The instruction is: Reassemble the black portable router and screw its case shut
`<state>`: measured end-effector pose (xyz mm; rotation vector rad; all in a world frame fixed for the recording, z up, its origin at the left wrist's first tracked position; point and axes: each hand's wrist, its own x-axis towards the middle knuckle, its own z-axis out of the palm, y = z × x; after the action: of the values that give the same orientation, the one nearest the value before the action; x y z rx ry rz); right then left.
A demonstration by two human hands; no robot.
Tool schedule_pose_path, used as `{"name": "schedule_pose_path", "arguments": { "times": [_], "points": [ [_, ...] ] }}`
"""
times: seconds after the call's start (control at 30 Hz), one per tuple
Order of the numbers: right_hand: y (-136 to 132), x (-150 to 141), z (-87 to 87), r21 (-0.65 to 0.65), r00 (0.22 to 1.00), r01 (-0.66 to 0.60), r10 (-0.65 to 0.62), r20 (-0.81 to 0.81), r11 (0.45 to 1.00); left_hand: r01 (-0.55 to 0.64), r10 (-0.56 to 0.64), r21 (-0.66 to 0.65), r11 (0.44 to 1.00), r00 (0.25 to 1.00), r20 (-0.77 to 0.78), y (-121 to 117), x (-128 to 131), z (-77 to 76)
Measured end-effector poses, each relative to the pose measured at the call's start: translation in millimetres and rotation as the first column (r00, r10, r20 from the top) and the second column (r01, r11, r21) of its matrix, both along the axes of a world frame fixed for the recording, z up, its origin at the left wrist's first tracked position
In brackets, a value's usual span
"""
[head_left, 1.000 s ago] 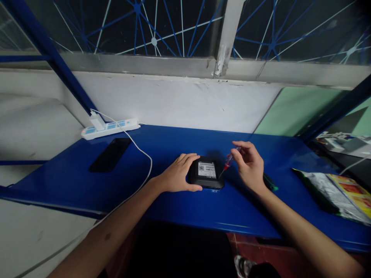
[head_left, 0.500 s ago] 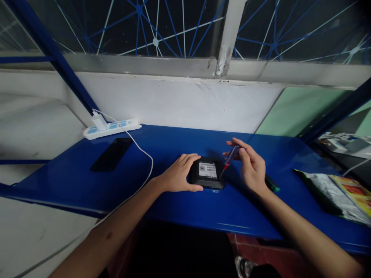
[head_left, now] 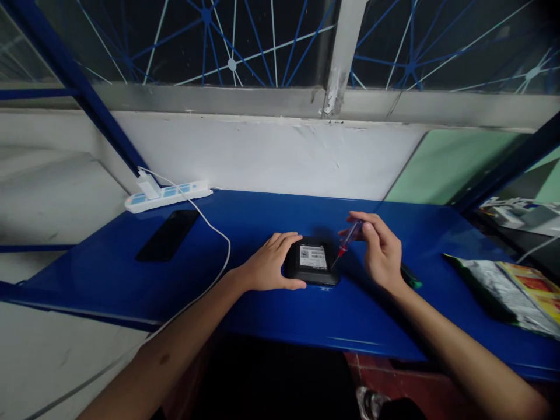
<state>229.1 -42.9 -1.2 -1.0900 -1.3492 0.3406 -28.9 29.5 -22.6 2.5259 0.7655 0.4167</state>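
A black, rounded-square device point(head_left: 311, 276) lies flat on the blue table, with a white printed label point(head_left: 313, 256) on its upper face. My left hand point(head_left: 270, 262) grips it from the left, fingers along the far edge and thumb at the near edge. In my right hand point(head_left: 380, 248) is a screwdriver point(head_left: 351, 235) with a clear purplish handle and a red collar, pinched between thumb and fingers. Its thin shaft slants down to the device's right side. Whether the tip sits in a screw is too small to tell.
A black smartphone point(head_left: 168, 235) lies at the left, below a white power strip point(head_left: 168, 196) with a charger plugged in. A white cable point(head_left: 228, 248) runs past my left arm. Right of my right hand are a dark green object point(head_left: 410, 276) and a foil packet point(head_left: 514, 294).
My right hand and the screwdriver have shifted very slightly, with the fingers a little more closed round the handle. The device and my left hand stay in place.
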Motion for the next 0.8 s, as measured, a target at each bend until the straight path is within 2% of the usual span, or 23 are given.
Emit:
{"name": "schedule_pose_path", "arguments": {
  "times": [0.07,0.17,0.27,0.4,0.6,0.7,0.8],
  "points": [
    [-0.5,0.4,-0.4,-0.019,0.998,-0.049,0.049,-0.038,0.999,0.0,0.0,-0.004,1.0,1.0,-0.01,-0.1,0.0,0.5],
    [0.3,0.5,-1.9,-0.046,0.998,-0.053,0.051,-0.047,0.998,0.0,0.0,-0.001,1.0,1.0,-0.014,-0.2,0.3,1.0],
    [1.5,-0.2,-2.7,-0.038,1.0,0.014,-0.014,-0.011,0.999,0.005,-0.005,0.007,1.0,1.0,-0.004,-0.2,0.4,0.3],
    [0.9,-1.7,-1.4,0.028,0.987,0.106,-0.109,0.121,0.994,0.006,-0.006,0.011,1.0,1.0,0.004,0.4,-0.4,-2.2],
    [-1.4,-0.4,-1.4,-0.065,0.993,-0.004,0.011,0.118,0.998,0.007,-0.007,0.004,1.0,1.0,0.02,0.3,-0.1,-1.7],
    [-0.6,2.3,-1.3,-0.098,0.991,0.017,-0.004,0.131,0.995,0.01,-0.01,-0.009,1.0,1.0,0.015,-0.4,0.6,-0.3],
    [1.5,2.7,0.0,-0.06,0.996,0.047,-0.043,0.074,0.997,0.008,-0.008,-0.016,1.0,1.0,0.011,-0.7,0.5,-0.2]
  ]
}}
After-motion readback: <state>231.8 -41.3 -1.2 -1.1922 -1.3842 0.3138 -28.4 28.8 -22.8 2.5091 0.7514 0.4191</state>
